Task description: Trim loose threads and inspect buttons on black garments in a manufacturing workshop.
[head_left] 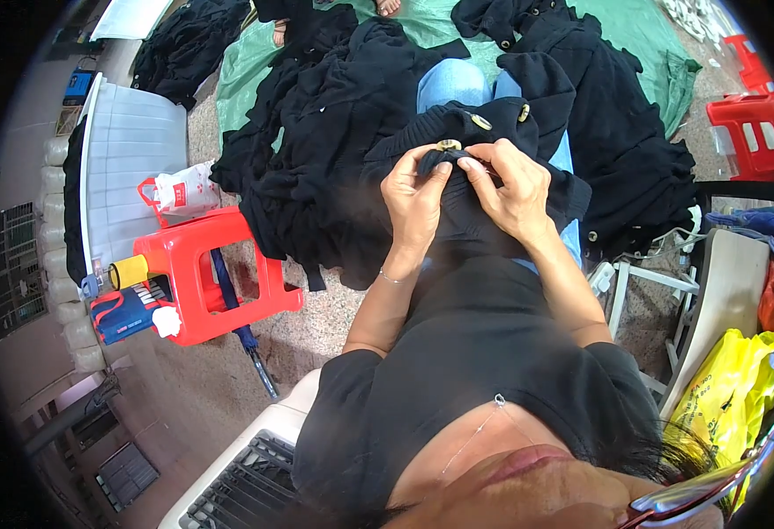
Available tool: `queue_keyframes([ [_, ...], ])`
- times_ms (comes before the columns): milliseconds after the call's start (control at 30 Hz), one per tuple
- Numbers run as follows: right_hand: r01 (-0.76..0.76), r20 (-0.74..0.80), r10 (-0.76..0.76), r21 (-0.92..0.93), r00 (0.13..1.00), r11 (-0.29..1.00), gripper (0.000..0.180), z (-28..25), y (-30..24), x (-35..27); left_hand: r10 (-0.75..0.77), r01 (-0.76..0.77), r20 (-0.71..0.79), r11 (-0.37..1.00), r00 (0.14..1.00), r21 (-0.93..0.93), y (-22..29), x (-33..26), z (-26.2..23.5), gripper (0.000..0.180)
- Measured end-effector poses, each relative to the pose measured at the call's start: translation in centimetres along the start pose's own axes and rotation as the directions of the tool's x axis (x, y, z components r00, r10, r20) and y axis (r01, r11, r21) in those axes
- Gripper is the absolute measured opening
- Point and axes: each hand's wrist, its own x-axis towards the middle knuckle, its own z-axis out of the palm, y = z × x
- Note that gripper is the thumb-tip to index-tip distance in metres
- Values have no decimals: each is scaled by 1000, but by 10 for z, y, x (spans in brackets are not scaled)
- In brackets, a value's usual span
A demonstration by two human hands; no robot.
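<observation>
A black knitted cardigan (475, 212) with a ribbed edge lies across my lap, over light blue jeans (453, 85). My left hand (415, 198) pinches the cardigan's edge between thumb and fingers, just below a yellowish-brown button (448, 145). Close beside it, my right hand (512, 185) grips the same edge with its thumb and fingertips. The thumbs nearly meet over a fold of cloth, and what lies inside that fold is hidden. Two more buttons show farther up: one pale oval button (481, 122) and one brown button (524, 112).
Heaped black garments (343, 115) surround my knees, partly on a green sheet (678, 79). At left stand a red plastic stool (197, 322) with items on it and a white tub (131, 132). A folded umbrella (264, 375) leans below. A yellow bag (726, 379) sits at right.
</observation>
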Motion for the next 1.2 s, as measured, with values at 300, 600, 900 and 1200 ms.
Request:
queue_keyframes([
  [300,-248,-36,265,254,964,935,10,10,2,-9,-26,26,-2,1000,1000,-13,-1,0,0,20],
  [600,-56,21,56,11,998,998,15,0,-2,-2,-35,35,-15,999,999,-29,0,-1,0,19],
  [900,-11,28,13,-68,1000,998,14,2,-4,-2,-22,23,-14,997,1000,74,-1,-2,-1,20],
  [1200,-430,31,565,683,824,590,21,4,15,-9,-6,8,-44,999,999,45,-4,0,8,20],
])
